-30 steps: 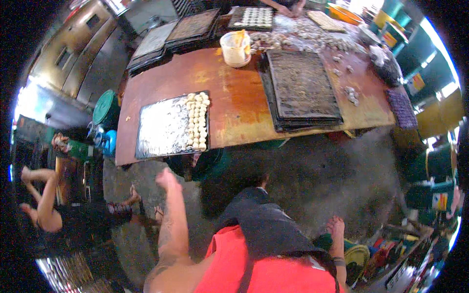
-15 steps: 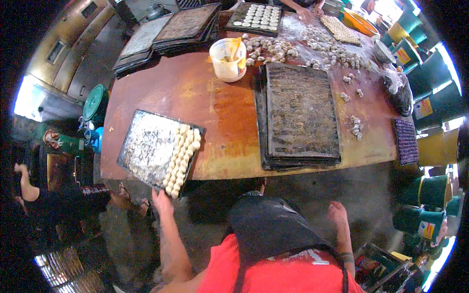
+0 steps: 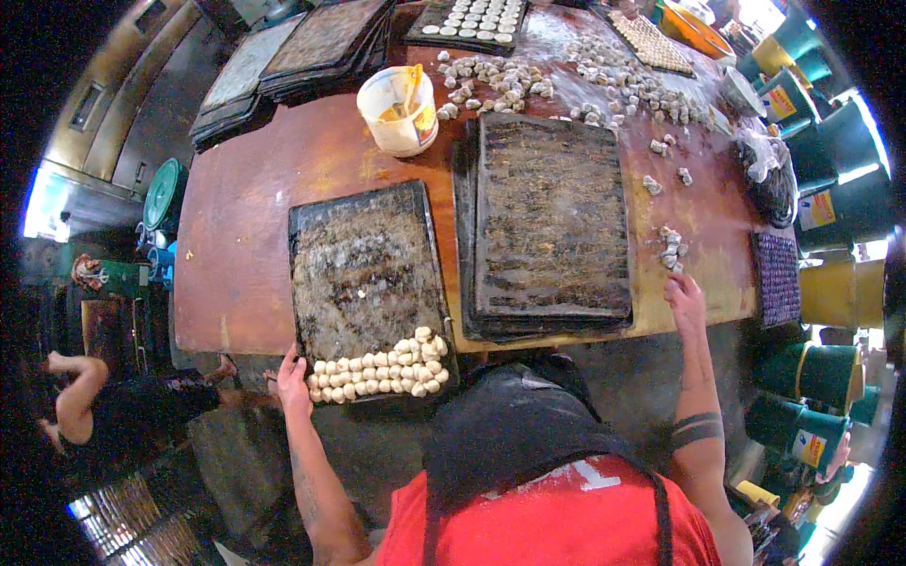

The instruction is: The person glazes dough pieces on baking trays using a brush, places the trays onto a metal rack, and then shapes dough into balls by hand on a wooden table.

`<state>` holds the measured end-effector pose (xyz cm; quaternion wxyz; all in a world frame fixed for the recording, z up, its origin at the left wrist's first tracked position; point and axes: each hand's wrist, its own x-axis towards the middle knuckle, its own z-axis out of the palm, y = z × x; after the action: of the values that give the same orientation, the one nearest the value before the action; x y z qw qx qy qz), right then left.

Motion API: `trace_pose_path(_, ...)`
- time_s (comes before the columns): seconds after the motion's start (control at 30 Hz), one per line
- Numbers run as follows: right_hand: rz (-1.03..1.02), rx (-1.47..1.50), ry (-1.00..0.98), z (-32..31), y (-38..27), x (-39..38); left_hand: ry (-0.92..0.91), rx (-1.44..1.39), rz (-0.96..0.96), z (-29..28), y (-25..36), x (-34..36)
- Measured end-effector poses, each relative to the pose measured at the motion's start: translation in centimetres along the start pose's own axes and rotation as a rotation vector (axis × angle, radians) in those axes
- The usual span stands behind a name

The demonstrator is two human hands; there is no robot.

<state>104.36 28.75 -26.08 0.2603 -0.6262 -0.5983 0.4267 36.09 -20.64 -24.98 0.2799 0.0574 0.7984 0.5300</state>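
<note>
My left hand (image 3: 294, 379) grips the near left edge of a dark, worn baking tray (image 3: 363, 255). Rows of small pale dough balls (image 3: 377, 370) lie along the tray's near end, thicker at the right; the rest of its surface is bare and stained. To the right, my right hand (image 3: 686, 300) reaches over the table's near edge, its fingers partly stretched out. Its fingertips are at a small cluster of greyish floured lumps (image 3: 672, 247); whether they touch cannot be seen. Between my hands stands a stack of dark trays (image 3: 552, 222).
A white bucket (image 3: 400, 132) with an orange-smeared handle tool stands beyond the trays on the reddish table (image 3: 236, 217). Many lumps (image 3: 651, 90) are scattered farther back. More tray stacks (image 3: 326, 47) sit far left, a purple tray (image 3: 778, 278) at right. Another person (image 3: 123, 401) is at left.
The tray in my left hand has turned and moved right, bringing its dough rows along the near edge. My right hand has risen from beside my body to the lumps on the table.
</note>
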Motion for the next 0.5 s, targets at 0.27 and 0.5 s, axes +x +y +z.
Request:
trace_pose_path(0.27,-0.292,-0.347,-0.1,5.0,-6.4,14.0,0.212,0.437,0.083,2.3,3.0,-1.4)
trace_pose_path(0.5,-0.428,-0.679,-0.037,6.5,-9.6,21.0,0.134,0.622,0.4,17.1,5.6,-11.7)
